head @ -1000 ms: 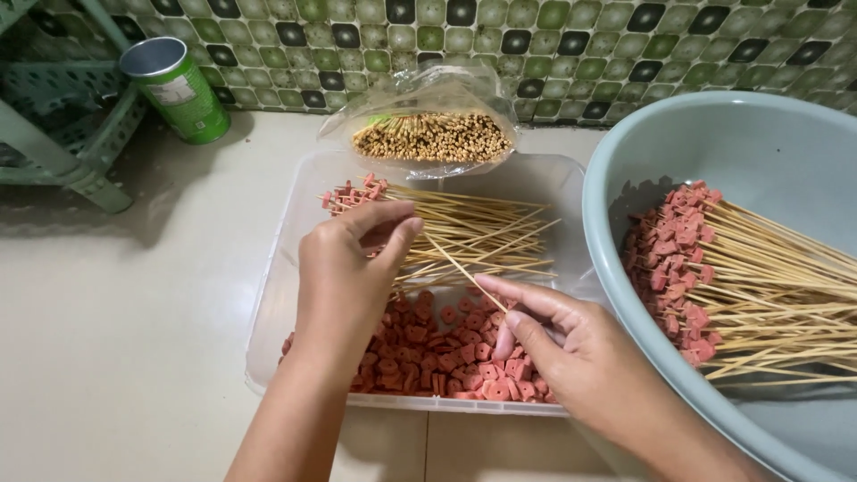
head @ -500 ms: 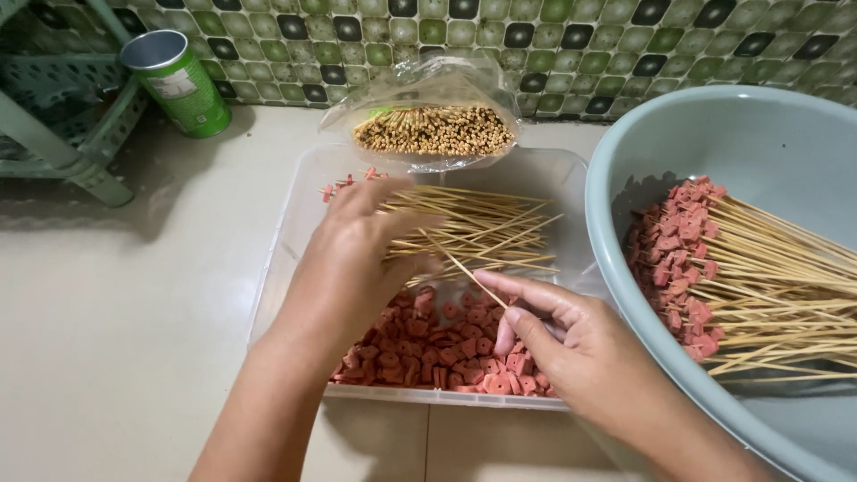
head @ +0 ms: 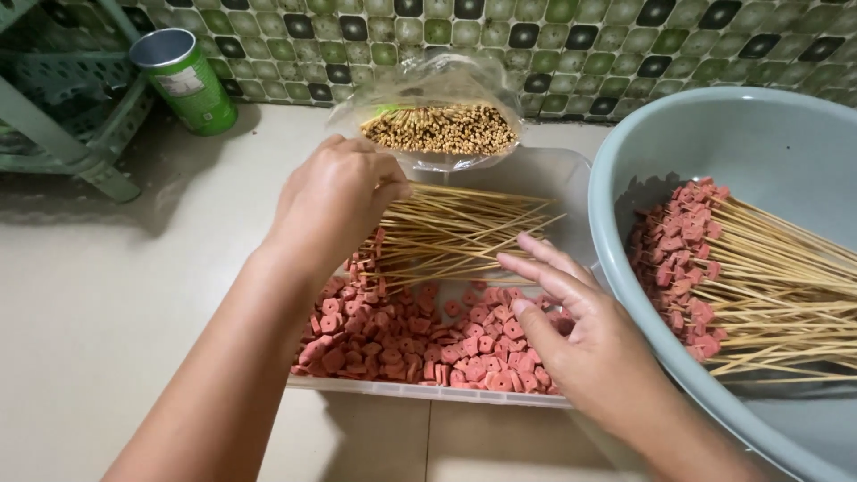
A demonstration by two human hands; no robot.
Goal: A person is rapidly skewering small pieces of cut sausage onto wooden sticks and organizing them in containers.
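Observation:
A clear plastic tray [head: 428,390] on the counter holds several pink sausage slices [head: 420,339] at the front and a pile of wooden skewers [head: 464,232] with slices threaded on them behind. My left hand [head: 335,201] hovers over the left end of that pile with its fingers curled down and the tips hidden. My right hand [head: 571,330] lies over the slices at the tray's right side, fingers spread, with nothing in it. A clear bag of bare skewers [head: 442,129] lies at the tray's far end.
A large grey-blue basin [head: 714,134] at the right holds several loaded skewers [head: 741,268]. A green drink can [head: 183,80] stands at the back left beside a green plastic rack [head: 62,116]. A tiled wall [head: 571,45] closes the back.
The skewer that my right hand held is gone from it, and its fingers have spread. My left hand has moved away from the right hand, up to the far end of the skewer pile.

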